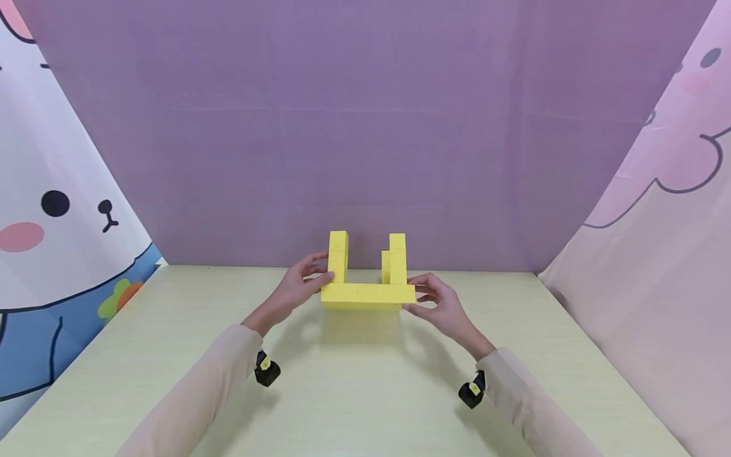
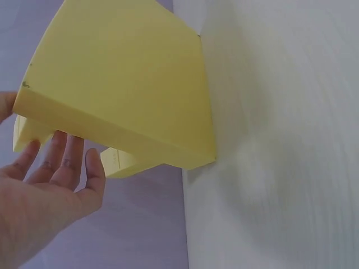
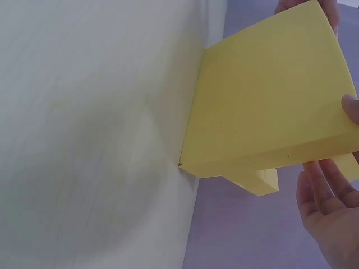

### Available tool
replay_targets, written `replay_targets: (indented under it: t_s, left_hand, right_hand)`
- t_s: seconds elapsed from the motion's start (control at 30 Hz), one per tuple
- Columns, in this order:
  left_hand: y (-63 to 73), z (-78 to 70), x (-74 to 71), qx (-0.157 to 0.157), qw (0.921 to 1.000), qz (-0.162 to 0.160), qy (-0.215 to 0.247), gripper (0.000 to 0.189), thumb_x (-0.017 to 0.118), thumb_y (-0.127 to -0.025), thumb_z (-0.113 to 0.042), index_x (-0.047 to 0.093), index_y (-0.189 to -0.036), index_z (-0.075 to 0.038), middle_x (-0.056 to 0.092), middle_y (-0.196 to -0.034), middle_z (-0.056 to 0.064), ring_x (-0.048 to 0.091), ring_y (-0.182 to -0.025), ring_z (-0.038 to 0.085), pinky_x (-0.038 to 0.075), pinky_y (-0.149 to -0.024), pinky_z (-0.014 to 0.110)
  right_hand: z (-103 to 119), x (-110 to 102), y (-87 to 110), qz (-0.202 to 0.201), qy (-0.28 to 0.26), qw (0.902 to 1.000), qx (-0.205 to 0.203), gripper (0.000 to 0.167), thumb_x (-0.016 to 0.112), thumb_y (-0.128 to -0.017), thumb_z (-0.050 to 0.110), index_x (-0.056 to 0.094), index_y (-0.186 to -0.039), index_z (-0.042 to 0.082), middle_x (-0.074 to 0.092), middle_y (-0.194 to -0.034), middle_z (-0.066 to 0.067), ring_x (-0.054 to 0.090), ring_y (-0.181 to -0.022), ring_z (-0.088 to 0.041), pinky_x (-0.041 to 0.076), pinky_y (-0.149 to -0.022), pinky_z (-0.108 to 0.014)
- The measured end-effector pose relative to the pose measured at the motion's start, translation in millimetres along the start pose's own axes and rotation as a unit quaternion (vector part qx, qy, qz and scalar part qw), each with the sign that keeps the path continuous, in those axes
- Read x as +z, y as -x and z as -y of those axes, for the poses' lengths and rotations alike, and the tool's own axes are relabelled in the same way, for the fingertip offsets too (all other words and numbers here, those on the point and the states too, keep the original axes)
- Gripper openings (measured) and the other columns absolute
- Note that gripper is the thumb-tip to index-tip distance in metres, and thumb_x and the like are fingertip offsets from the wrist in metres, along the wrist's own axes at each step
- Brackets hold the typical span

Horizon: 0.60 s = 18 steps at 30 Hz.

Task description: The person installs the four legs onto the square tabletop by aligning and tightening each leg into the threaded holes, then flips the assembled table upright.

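Note:
A small yellow toy table [image 1: 368, 294] lies tipped on its side, its flat top facing me and its legs [image 1: 338, 257] pointing toward the back. Both wrist views show the top's lower edge down at the tabletop. At its left side my left hand [image 1: 292, 289] grips the edge, thumb in front and fingers behind. My right hand [image 1: 447, 310] holds the opposite edge likewise, with the thumb on the face of the top. Three legs show in the head view, one on the left and two overlapping on the right.
The pale wooden work table [image 1: 365, 393] runs back to a purple cloth wall [image 1: 365, 127]. Cloth with cartoon figures hangs at the left [image 1: 63, 266] and right [image 1: 645, 279]. A small black camera is worn on each wrist.

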<state>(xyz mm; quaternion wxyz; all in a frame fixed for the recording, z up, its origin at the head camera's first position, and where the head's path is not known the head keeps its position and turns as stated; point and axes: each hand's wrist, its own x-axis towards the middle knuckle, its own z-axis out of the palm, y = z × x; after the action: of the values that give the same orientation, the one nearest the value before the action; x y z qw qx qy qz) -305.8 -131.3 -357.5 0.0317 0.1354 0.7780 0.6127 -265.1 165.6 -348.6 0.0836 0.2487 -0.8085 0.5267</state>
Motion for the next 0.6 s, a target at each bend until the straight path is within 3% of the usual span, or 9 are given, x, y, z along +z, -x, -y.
replay_targets:
  t_s: [0.3, 0.47, 0.6]
  left_hand:
    - [14.3, 5.9, -2.7, 0.065, 0.9973, 0.025, -0.022, 0.066, 0.072, -0.078, -0.029, 0.038, -0.135, -0.021, 0.049, -0.13, 0.011, 0.051, -0.116, 0.031, 0.045, -0.095, 0.045]
    - [18.7, 11.3, -3.7, 0.083, 0.9959, 0.018, -0.03, 0.068, 0.077, -0.074, -0.026, 0.041, -0.132, -0.025, 0.05, -0.129, 0.009, 0.049, -0.118, 0.031, 0.037, -0.097, 0.057]
    - [19.7, 15.0, -3.1, 0.11, 0.993, 0.0, -0.043, 0.062, 0.077, -0.074, -0.02, 0.045, -0.127, -0.019, 0.052, -0.127, 0.01, 0.051, -0.117, 0.032, 0.037, -0.096, 0.058]
  right_hand:
    - [1.9, 0.2, -3.8, 0.001, -0.007, 0.9998, 0.018, 0.037, 0.07, -0.077, -0.001, 0.053, -0.11, -0.003, 0.054, -0.121, -0.019, 0.054, -0.112, -0.035, 0.042, -0.088, -0.058]
    - [1.7, 0.6, -6.2, -0.003, -0.004, 0.9994, 0.035, 0.036, 0.069, -0.078, 0.001, 0.053, -0.11, -0.002, 0.053, -0.122, -0.018, 0.053, -0.112, -0.033, 0.046, -0.089, -0.046]
    - [-7.8, 0.1, -9.8, -0.007, -0.009, 0.9991, 0.041, 0.037, 0.069, -0.079, 0.002, 0.053, -0.112, -0.001, 0.053, -0.123, -0.017, 0.054, -0.113, -0.032, 0.048, -0.087, -0.034]
